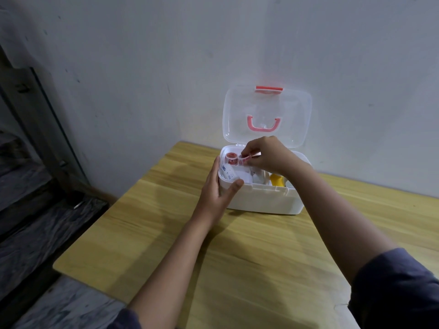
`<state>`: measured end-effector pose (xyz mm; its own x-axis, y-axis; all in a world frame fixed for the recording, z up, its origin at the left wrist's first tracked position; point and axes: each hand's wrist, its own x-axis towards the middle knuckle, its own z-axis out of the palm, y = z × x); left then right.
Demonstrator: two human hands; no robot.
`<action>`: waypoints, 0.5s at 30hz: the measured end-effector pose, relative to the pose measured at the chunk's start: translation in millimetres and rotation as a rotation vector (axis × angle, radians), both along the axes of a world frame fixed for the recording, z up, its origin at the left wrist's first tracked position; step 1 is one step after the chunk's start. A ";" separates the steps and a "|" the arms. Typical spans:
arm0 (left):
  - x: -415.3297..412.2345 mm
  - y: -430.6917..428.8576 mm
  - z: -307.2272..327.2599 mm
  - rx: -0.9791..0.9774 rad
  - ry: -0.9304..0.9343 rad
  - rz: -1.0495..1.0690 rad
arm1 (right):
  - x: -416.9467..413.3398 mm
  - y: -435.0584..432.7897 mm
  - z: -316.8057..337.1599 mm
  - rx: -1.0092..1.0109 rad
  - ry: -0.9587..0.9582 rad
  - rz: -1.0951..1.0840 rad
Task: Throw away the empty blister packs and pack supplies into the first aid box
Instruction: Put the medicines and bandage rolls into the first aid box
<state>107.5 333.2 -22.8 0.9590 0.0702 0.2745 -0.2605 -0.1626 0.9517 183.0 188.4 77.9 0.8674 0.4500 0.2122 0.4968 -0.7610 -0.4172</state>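
Observation:
A white first aid box stands on the wooden table against the wall, its clear lid with pink handle propped open. My left hand grips the box's left front corner, thumb on the rim. My right hand hovers over the box's back left part, pinching a small clear packet with red print. A red-and-white tape roll lies in the back left corner. A white tube with blue print, white packets and a yellow item also sit inside.
A pale wall rises right behind the box. The table's left edge drops to a dark marbled floor, with a dark frame at far left. No blister packs or bin are in view.

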 end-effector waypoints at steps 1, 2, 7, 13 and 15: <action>0.3 0.1 -0.5 0.001 -0.002 0.002 | 0.4 1.0 -1.4 0.018 -0.003 -0.009; 0.5 0.1 -0.9 0.001 -0.003 0.004 | 0.9 2.1 -2.0 0.023 -0.004 -0.016; 1.5 -0.4 -3.1 -0.002 0.001 0.009 | 1.6 7.1 0.7 -0.067 -0.044 -0.014; 0.9 -0.7 -1.7 -0.014 -0.012 -0.009 | 1.8 8.8 5.8 -0.056 -0.006 -0.005; 1.1 -0.4 -1.6 -0.010 -0.018 -0.008 | 1.0 10.0 5.1 -0.045 -0.009 -0.016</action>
<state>108.5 332.8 -24.4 0.9546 0.0649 0.2906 -0.2785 -0.1512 0.9485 184.0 198.4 83.0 0.8729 0.4449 0.2001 0.4877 -0.7870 -0.3779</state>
